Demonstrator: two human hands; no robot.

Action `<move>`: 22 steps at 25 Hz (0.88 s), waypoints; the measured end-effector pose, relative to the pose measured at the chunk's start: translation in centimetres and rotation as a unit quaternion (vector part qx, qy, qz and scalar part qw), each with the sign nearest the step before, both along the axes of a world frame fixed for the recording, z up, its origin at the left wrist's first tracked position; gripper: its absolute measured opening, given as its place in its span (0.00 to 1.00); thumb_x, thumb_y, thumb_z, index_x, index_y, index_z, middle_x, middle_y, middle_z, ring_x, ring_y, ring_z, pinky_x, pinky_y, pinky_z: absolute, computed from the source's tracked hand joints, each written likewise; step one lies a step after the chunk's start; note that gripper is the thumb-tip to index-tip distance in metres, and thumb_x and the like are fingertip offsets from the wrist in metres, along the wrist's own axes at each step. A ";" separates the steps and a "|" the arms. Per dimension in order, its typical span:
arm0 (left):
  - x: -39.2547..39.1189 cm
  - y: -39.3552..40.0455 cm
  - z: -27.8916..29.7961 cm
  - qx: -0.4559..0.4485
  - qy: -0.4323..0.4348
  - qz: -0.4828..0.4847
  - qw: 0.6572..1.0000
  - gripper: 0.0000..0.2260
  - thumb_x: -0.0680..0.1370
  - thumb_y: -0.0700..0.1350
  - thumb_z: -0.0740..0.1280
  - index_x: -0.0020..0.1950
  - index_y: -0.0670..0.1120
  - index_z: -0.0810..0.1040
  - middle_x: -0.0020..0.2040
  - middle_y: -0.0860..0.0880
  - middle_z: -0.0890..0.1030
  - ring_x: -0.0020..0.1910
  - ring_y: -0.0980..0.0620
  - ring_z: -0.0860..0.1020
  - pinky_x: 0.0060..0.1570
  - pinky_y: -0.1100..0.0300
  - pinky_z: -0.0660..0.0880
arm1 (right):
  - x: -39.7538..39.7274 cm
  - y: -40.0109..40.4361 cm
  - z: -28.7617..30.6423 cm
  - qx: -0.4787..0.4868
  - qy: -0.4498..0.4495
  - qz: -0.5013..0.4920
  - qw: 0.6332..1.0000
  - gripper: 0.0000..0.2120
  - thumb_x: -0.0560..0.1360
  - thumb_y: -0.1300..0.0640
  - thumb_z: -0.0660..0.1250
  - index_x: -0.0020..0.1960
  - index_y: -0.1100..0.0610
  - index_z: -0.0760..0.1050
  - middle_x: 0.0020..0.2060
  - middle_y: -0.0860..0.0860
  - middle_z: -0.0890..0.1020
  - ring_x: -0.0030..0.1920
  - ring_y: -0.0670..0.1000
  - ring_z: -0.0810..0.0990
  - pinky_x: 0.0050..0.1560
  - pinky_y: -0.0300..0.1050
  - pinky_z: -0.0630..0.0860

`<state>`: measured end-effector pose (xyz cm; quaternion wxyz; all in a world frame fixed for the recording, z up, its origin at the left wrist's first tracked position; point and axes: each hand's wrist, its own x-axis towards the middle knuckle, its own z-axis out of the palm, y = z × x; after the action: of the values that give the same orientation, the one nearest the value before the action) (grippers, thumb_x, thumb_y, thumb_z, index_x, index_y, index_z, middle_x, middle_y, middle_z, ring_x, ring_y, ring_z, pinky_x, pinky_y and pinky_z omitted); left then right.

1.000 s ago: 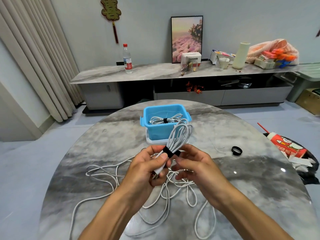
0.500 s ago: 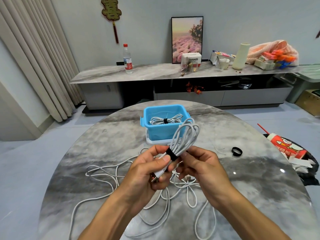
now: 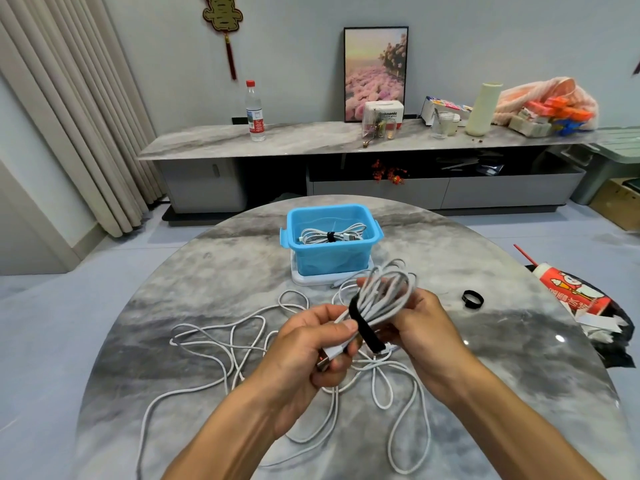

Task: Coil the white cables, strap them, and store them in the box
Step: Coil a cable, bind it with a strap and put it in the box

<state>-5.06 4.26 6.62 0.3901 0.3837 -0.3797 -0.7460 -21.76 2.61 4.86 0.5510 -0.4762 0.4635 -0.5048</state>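
Both hands grip one coil point(image 3: 382, 299) above the table point(image 3: 221, 282), the left hand point(image 3: 311, 344) curled round its plug end, the right hand point(image 3: 424, 327) round its loops by the black strap point(image 3: 363, 327), over loose cables point(image 3: 242, 348), with the blue box point(image 3: 332, 261) beyond holding another strapped coil point(image 3: 330, 236).

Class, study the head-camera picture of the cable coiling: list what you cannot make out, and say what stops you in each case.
- Whether the black strap is fastened round the coiled cable: head view, motion blur, and the left hand and right hand cover its ends.
- Floor of the blue box: its near wall and the strapped bundle inside hide it.
- How many loose cables lie on the table: they tangle, and both forearms cover part.
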 end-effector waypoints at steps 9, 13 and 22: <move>0.7 -0.6 -0.1 -0.083 -0.038 0.108 0.990 0.04 0.77 0.38 0.67 0.50 0.44 0.74 0.33 0.48 0.74 0.25 0.55 0.66 0.22 0.67 0.62 | 1.1 0.8 -0.4 -0.057 -0.026 0.048 0.997 0.08 0.70 0.56 0.75 0.44 0.61 0.82 0.39 0.60 0.84 0.36 0.52 0.81 0.35 0.45 0.79; 0.7 -0.4 0.0 -0.083 0.008 0.074 0.994 0.07 0.71 0.42 0.69 0.47 0.43 0.74 0.33 0.46 0.73 0.25 0.55 0.64 0.22 0.66 0.57 | 0.8 0.7 -0.7 -0.096 -0.021 0.051 0.994 0.03 0.72 0.61 0.74 0.45 0.59 0.83 0.40 0.62 0.84 0.38 0.52 0.81 0.40 0.45 0.78; 1.0 -0.3 0.3 -0.076 0.038 0.023 0.996 0.07 0.71 0.41 0.68 0.46 0.42 0.73 0.32 0.46 0.71 0.24 0.55 0.64 0.21 0.66 0.56 | 1.6 1.4 -0.2 -0.077 -0.006 -0.056 0.995 0.11 0.64 0.51 0.77 0.42 0.56 0.85 0.35 0.57 0.86 0.34 0.49 0.82 0.34 0.40 0.77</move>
<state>-4.02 3.92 6.93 0.4494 0.3332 -0.4110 -0.7198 -20.11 4.05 4.64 0.4859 -0.4876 0.4459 -0.5721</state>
